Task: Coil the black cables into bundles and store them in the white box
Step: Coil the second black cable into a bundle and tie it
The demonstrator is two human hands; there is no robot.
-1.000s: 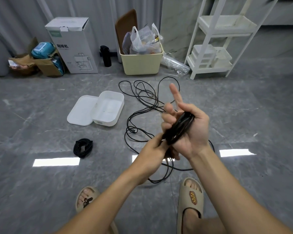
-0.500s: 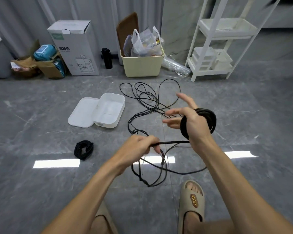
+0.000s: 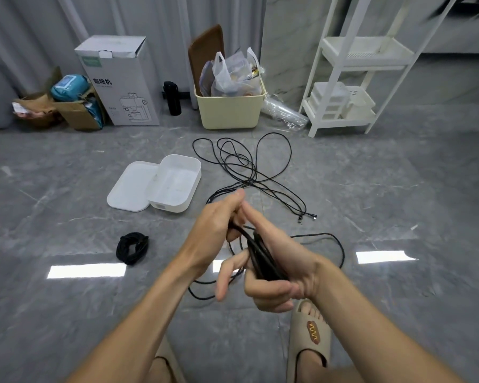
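Observation:
My right hand holds a partly wound black cable coil across its palm, thumb curled under it. My left hand pinches the cable's running strand up against the right fingertips. The rest of that cable trails in a loop on the floor to the right. A second loose black cable sprawls in loops farther out. One finished black bundle lies on the floor at the left. The white box stands open and empty, with its lid flat beside it.
Along the back wall stand a white carton, a black bottle, a cream bin stuffed with bags, and a white shelf rack. Torn cardboard sits at far left. My sandalled foot is below the hands.
My left hand has swung up from lower left to meet the right fingertips, laying another turn on the coil. The right hand has turned palm-up and dropped lower.

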